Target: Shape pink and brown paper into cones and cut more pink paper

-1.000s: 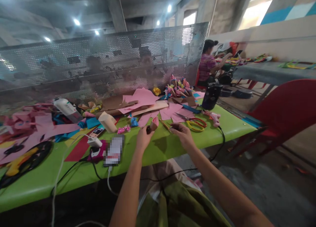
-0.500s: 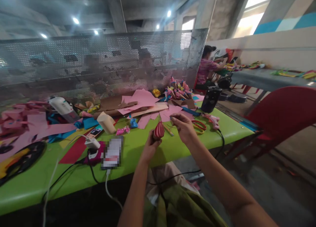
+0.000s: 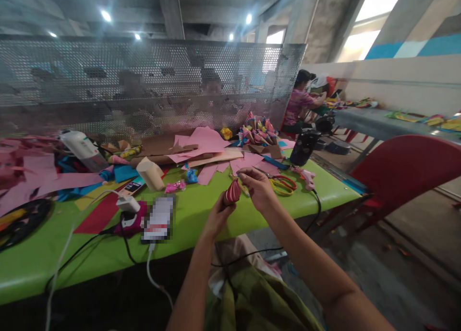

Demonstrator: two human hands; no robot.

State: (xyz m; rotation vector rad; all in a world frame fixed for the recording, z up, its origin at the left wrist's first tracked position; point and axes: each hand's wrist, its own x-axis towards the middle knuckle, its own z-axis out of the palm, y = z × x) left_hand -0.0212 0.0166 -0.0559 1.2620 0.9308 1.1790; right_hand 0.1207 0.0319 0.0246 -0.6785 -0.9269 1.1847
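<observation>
A small red swirl-shaped piece with pale stripes (image 3: 233, 191), tapering to a point at the top, stands upright in my left hand (image 3: 217, 215), whose fingers are wrapped round its base. Close to its tip, on the right, my right hand (image 3: 257, 187) is closed in a pinch. Something tiny and bluish shows at those fingertips, too small to name. Beyond the right wrist lie scissors (image 3: 287, 182) with red and yellow handles, and a pink glue gun (image 3: 308, 178) with a black cord.
Pink paper (image 3: 202, 140) and brown sheets spread along the back of the green table (image 3: 201, 215). On the left are a phone (image 3: 158, 218), a purple power adapter (image 3: 131, 220) and cables. A black tumbler (image 3: 304, 147) stands at right, near a red chair (image 3: 406, 172). Another person (image 3: 298, 103) sits beyond.
My right hand has moved slightly left, closer to the swirl's tip. The left hand keeps its hold. The camera view has shifted a little to the right.
</observation>
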